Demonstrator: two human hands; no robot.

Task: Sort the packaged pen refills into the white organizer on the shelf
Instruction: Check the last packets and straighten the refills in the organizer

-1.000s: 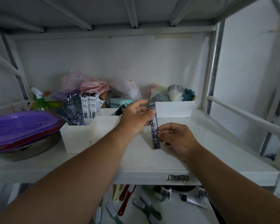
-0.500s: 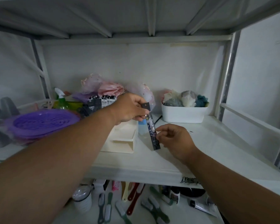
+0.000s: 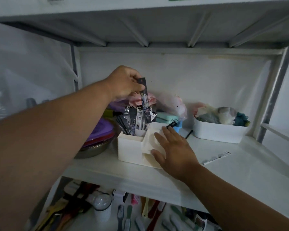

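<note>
1. Head view, only view. Left hand [image 3: 123, 82] pinches a dark refill pack [image 3: 144, 100] at its top end, pack hanging near-upright over the rear-left compartment of the white organizer [image 3: 130, 149]; lower end level with the tops of the packs already stowed.
2. Right hand [image 3: 172, 150] flat, fingers straight, resting on the organizer's front-right side; holds nothing, probably steadying it.
3. Handling, judged: very light, thin flat sleeve, somewhat stiff lengthwise from the refill inside but likely to flex; glossy film, likely slippery. Best held as now, pinched at the top tab, fed in bottom end first.
4. Risk, judged: lower end snagging on stowed packs [image 3: 137, 120]; compartment already crowded.
5. Looks: long narrow strip, dark header, pale blue-violet print mid-length, dark lower part. Print too blurred to read.
6. Stowed packs: mix of black and white-black sleeves, standing or leaning left in the same compartment.
7. One more white pack [image 3: 216, 157] lies flat on the shelf [image 3: 240, 172], well right of the organizer, not yet sorted.
8. Another dark pack end [image 3: 172, 125] pokes up just past the right fingertips; compartment unclear.
9. White bin [image 3: 218, 132] of cloth-like items further right, apart from the organizer.
</note>
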